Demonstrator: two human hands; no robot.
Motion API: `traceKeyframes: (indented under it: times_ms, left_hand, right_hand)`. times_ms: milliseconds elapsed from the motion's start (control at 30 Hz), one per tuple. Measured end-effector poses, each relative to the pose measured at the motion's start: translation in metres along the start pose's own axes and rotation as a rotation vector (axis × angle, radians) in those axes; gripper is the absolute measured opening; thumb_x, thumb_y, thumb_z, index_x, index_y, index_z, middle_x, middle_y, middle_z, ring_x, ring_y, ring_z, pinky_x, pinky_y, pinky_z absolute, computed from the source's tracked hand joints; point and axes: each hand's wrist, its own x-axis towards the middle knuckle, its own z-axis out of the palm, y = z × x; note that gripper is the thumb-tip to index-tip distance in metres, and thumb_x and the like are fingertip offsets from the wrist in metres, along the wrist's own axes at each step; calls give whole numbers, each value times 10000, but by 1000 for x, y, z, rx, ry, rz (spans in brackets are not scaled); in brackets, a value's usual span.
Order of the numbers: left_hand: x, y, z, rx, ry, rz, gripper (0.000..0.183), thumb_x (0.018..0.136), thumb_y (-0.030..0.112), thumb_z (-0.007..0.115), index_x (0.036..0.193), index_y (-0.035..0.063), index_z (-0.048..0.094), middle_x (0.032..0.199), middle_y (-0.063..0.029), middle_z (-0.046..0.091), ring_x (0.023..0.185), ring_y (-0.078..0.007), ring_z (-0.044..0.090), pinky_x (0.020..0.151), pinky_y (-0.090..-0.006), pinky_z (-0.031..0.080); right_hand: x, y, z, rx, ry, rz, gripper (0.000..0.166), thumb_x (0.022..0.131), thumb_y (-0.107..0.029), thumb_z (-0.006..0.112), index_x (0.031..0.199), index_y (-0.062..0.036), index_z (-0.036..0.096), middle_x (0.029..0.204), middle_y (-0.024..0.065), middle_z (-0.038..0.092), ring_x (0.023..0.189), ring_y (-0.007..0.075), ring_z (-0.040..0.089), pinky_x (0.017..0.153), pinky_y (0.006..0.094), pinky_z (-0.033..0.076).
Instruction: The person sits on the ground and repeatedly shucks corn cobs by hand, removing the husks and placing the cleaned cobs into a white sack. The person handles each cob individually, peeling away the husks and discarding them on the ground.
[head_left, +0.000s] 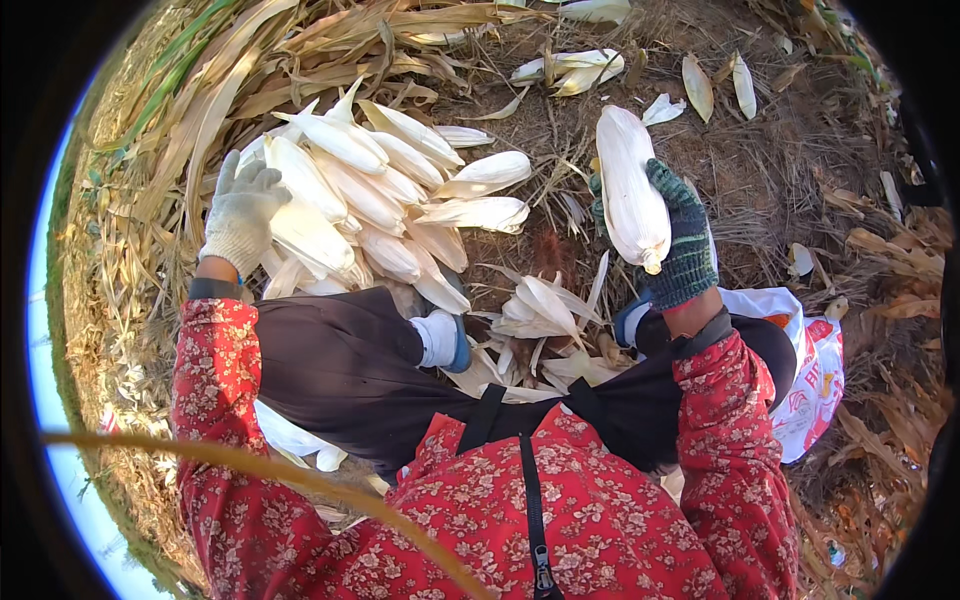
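Note:
My right hand (681, 229), in a dark green knitted glove, grips a corn ear in pale husk (630, 180). The ear's stalk end points towards me. My left hand (244, 206) wears a whitish knitted glove, its fingers apart and nothing seen in it. That hand is at the left side of a heap of husked-over corn ears (375, 180), near or touching the outermost ones; I cannot tell which. Loose peeled husks (536, 307) lie between my feet.
Dry corn stalks and leaves (300, 60) lie behind the heap. Scattered husk pieces (697, 86) dot the straw-littered soil. A white and red printed plastic bag (814, 375) lies by my right knee. A blurred tan strip (285, 472) crosses the lower left of the view.

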Motion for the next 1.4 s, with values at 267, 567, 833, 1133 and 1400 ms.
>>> traceKeyframes:
  times_ms: [267,567,833,1133,1400]
  left_hand:
    - [27,107,-42,-557,183,74,258,840,140,588,1083,76,647,1199,-104,591,1185,-289,522,1076,-429,335]
    - [65,243,-47,-2099,-415,-64,505,958,283,577,1342,-26,465,1245,-104,573,1130,-175,554,989,-319,419]
    - [74,260,-31,-2071,-187,-218,301,940,252,565,1057,-17,631,960,-62,643,818,-149,594,757,-302,479]
    - [66,253,-20,-1015,643,88,208,906,149,550,1014,-16,615,886,-192,622,848,-359,605,741,-394,475]
    - [68,245,-42,-1321,415,-154,208,950,143,530,1047,-23,609,925,-161,644,873,-278,629,786,-361,490]
  right_hand:
    - [-4,12,13,71,1,41,366,854,-171,669,1159,19,602,1065,183,673,920,302,675,840,436,561]
    - [-13,44,10,131,-193,256,430,854,-169,672,1231,-12,539,1067,156,655,931,265,673,843,383,567]
    - [-22,31,7,179,-133,228,541,840,-232,716,1296,-42,496,1120,132,636,978,268,654,883,408,549]
    - [-7,49,-4,36,-60,168,528,822,-218,754,1274,-103,507,1138,51,596,1020,206,605,869,395,539]
    - [-2,48,-11,121,-101,199,555,842,-137,728,1298,-36,429,1206,139,553,1133,309,568,988,462,495]
